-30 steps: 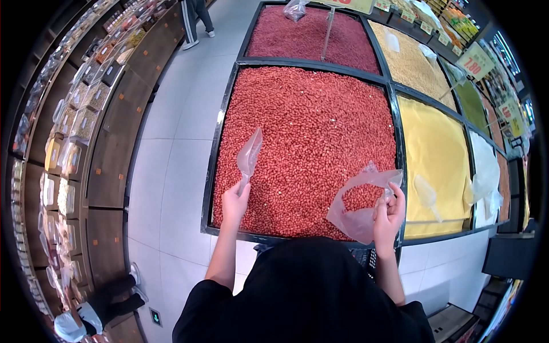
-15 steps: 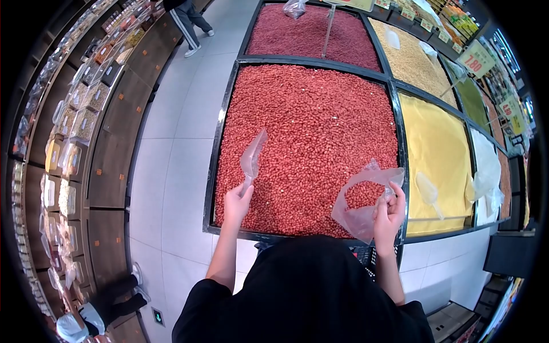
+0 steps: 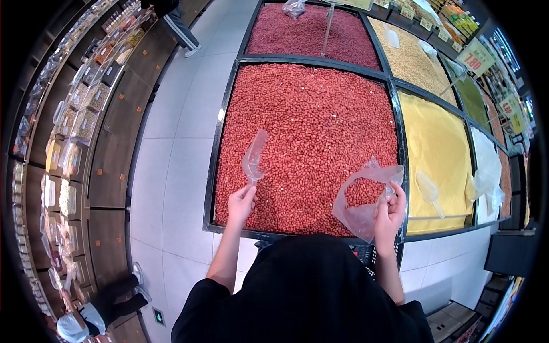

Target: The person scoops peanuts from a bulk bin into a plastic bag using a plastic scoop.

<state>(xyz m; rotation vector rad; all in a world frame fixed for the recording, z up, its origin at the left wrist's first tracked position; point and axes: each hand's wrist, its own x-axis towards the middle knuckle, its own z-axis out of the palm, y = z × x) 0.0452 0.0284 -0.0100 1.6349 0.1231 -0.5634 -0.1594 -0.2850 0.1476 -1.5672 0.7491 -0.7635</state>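
At the centre-left of the frame, the left hand (image 3: 241, 207) has its thumb and fingers closed on the short handle of a clear plastic scoop (image 3: 252, 157) with a long, pointed trough. The scoop's tip points toward the top of the frame, over a wide heap of small, glossy, reddish-pink nuts or beans (image 3: 314, 131); whether its underside touches them I cannot tell.

At the centre-right, the right hand (image 3: 390, 214) pinches a thin, translucent plastic bag (image 3: 353, 214) at its right side, thumb and fingertips close together. The bag's mouth gapes in a rough ring at the lower right corner of the heap, and red pieces show through the opening.

The heap fills a large square bin with a black frame (image 3: 226, 114). Above it, at the top of the frame, lies a bin of dark purplish-red beans (image 3: 309, 34). To the right is a bin of fine yellow grain (image 3: 437, 131), with another clear scoop (image 3: 427, 188) lying on it. A person in striped trousers (image 3: 180, 31) stands at the upper left, near brown wooden shelving (image 3: 108, 148).
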